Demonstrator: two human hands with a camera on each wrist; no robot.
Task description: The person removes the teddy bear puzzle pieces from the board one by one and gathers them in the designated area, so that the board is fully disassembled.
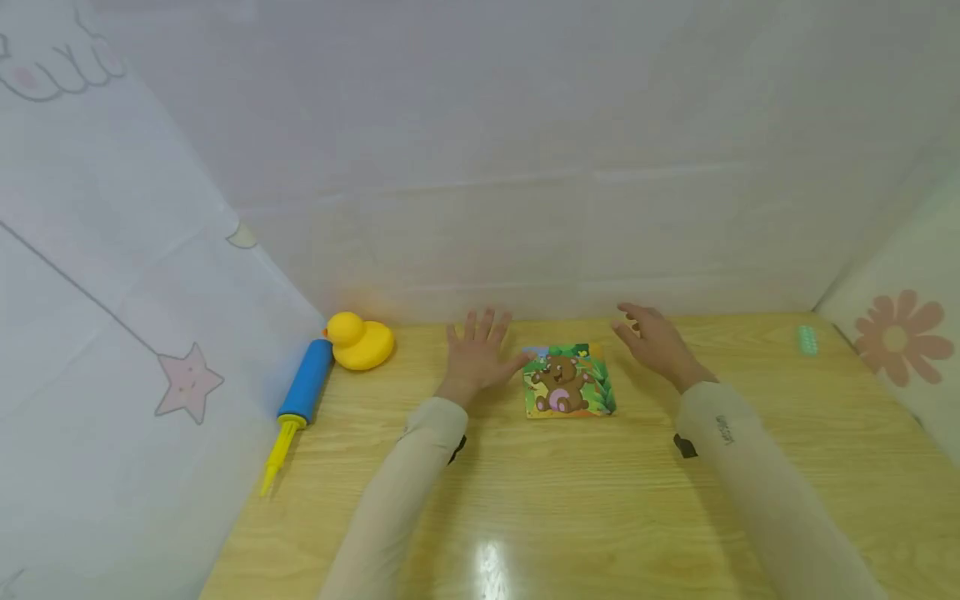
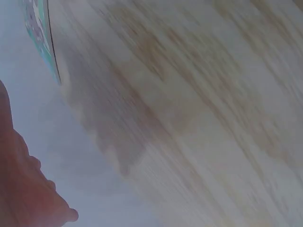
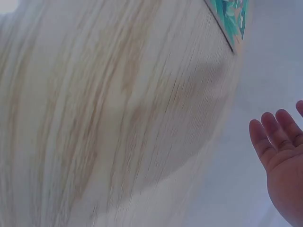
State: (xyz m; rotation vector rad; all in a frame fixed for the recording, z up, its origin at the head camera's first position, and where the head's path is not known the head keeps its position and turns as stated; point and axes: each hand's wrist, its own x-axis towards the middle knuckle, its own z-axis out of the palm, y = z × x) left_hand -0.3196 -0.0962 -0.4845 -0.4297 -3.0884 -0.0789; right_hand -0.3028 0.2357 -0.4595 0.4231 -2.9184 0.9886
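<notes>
A flat picture board with a brown cartoon bear lies on the wooden table, between the two hands. To its left, the left hand is spread with straight fingers, its thumb over the board's upper left corner; whether it touches cannot be told. On the other side the right hand hovers apart from the board, fingers loosely extended and holding nothing. The left wrist view has part of the left hand and a board edge. In the right wrist view, the right palm faces the camera, near a board corner.
A yellow rubber duck sits at the back left. Beside it a blue and yellow hand pump leans along the left wall. A small pale green item lies at the far right. Fabric walls bound the wooden table.
</notes>
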